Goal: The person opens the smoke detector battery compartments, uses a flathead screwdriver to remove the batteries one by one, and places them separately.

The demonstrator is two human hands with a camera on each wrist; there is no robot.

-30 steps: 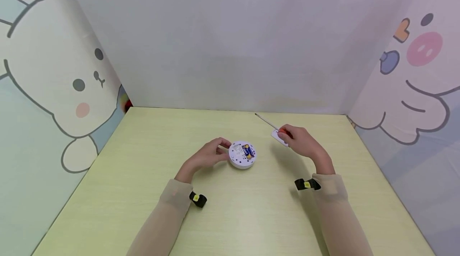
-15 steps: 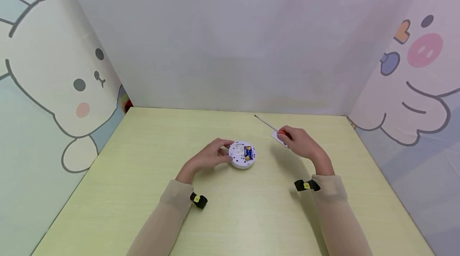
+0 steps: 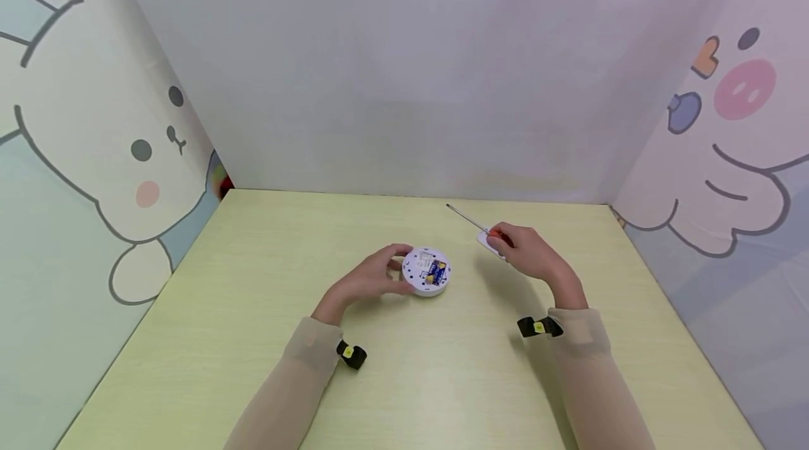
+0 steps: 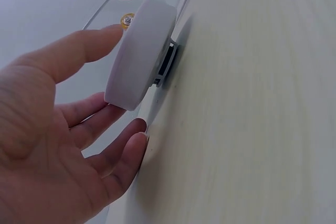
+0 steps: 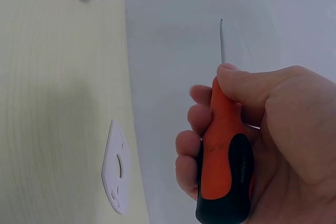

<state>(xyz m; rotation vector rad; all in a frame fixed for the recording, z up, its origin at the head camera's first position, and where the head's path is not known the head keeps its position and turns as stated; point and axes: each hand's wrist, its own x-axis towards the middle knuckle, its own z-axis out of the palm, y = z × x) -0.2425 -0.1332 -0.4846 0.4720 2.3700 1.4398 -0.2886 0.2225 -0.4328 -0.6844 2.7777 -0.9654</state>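
Just to the right of the left hand (image 3: 371, 277), right at its fingertips, the round white gadget (image 3: 422, 270) is showing its face, where I'm seeing blue batteries (image 3: 436, 272). That hand is pinching the gadget's left rim, the thumb lying on the near side and the fingers bending round the far side. In the left wrist view I'm noticing a small slotted part (image 4: 166, 64) sticking out between its underside and the bench (image 3: 329, 225), though I'm not managing to tell whether it is bearing any weight.

Well to the right, the right hand (image 3: 526, 248) is gripping a screwdriver (image 5: 223, 129), the fingers wrapping round its orange and black handle. So the left hand is being the nearer one by far; from the right hand, the gadget is lying leftward and a little back toward the person.

What I'm judging to matter most is the screwdriver's long axis: it is running forward and leftward out of the right hand, so the tip is pointing past the gadget toward the far edge, not down at the batteries. Below the right hand and apart from it, a white plate (image 5: 110, 176) is lying on the bench, partly hidden from the head view.
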